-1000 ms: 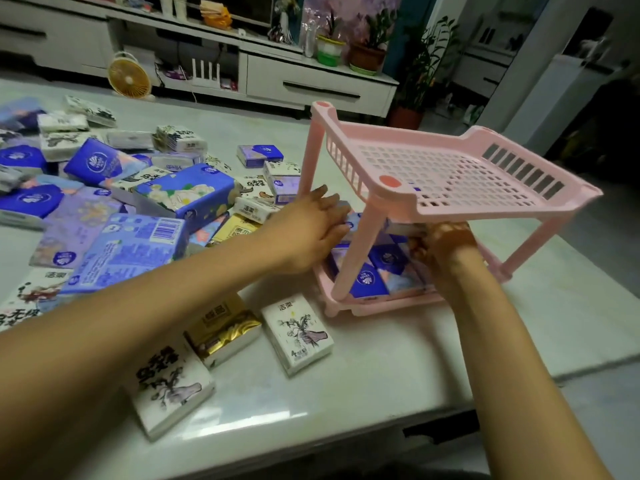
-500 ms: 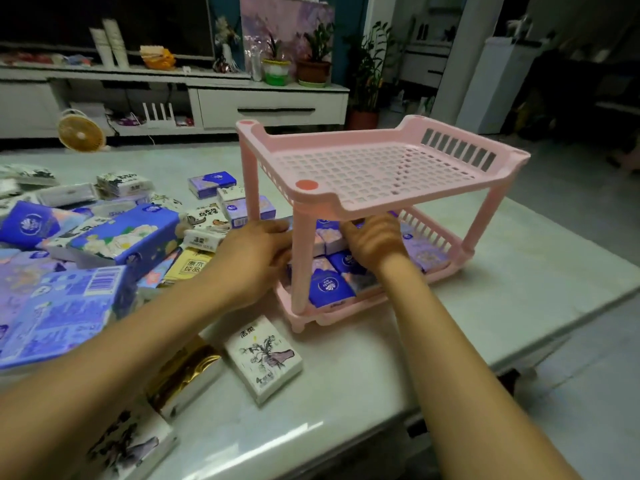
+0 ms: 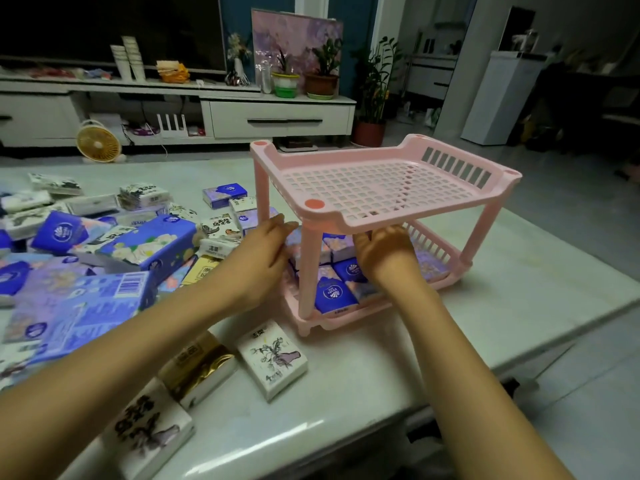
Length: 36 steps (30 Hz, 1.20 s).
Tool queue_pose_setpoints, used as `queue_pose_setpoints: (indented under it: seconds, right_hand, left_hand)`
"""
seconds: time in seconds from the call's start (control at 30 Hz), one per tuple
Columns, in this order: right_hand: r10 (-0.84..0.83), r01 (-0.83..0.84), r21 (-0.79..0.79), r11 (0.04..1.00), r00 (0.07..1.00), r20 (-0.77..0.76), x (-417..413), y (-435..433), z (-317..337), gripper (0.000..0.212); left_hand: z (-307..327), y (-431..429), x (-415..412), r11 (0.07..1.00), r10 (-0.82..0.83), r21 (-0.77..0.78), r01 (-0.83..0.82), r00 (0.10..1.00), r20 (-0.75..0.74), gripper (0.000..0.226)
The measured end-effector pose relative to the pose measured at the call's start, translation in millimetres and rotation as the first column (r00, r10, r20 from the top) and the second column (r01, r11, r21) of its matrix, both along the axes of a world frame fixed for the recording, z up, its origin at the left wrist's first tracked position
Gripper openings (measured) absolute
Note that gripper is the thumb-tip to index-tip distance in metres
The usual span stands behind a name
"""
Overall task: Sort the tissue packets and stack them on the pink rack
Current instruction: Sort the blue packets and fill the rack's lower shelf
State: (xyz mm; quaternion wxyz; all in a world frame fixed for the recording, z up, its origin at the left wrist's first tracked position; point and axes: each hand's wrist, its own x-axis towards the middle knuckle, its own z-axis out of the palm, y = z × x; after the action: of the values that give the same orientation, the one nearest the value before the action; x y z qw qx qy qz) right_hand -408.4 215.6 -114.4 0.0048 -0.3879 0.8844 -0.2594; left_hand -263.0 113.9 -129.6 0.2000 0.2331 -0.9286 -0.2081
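Pink slotted plastic 2-tier rack (image 3: 381, 188), frame centre — left hand (image 3: 263, 251) and right hand (image 3: 384, 251) pressing blue-purple tissue packets (image 3: 334, 292) on the lower tier; grasp indiscernible.

Head view looks down, close over table (image 3: 519, 271).

The fingertips of the left hand (image 3: 265, 258) and right hand (image 3: 382, 251) are hidden under the pink rack (image 3: 381, 192); the grip is unclear.

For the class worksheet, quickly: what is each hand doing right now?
Left hand: on packets in the pink rack's lower tier; grip cannot be told.
Right hand: same, cannot be told.
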Motion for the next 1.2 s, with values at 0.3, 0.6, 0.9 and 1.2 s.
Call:
queue_pose_setpoints:
  seconds: [0.3, 0.6, 0.9, 1.2]
  right_hand:
    - [0.293, -0.228, -0.186, 0.956, 0.793, 0.535, 65.0, 95.5, 18.9, 0.02]
    - [0.548, -0.559, -0.21, 0.802, 0.549, 0.631, 207.8, 53.4, 26.0, 0.01]
    - [0.814, -0.808, -0.143, 0.571, 0.534, 0.228, 321.5, -36.3, 4.4, 0.011]
    - [0.825, -0.809, 0.158, 0.565, 0.559, -0.088, 442.4, -133.2, -46.7, 0.085]
  left_hand:
    - [19.7, 35.9, 176.1, 0.975, 0.023, 0.22, 0.033, 0.969, -0.246, 0.029]
    - [-0.6, -12.4, 319.9, 0.92, 0.389, 0.225, -0.32, 0.808, -0.442, 0.027]
    - [2.2, -21.8, 351.4, 0.89, 0.437, 0.213, -0.403, 0.624, -0.648, 0.021]
    - [11.3, -59.0, 395.9, 0.645, 0.754, 0.527, -0.553, 0.35, -0.556, 0.028]
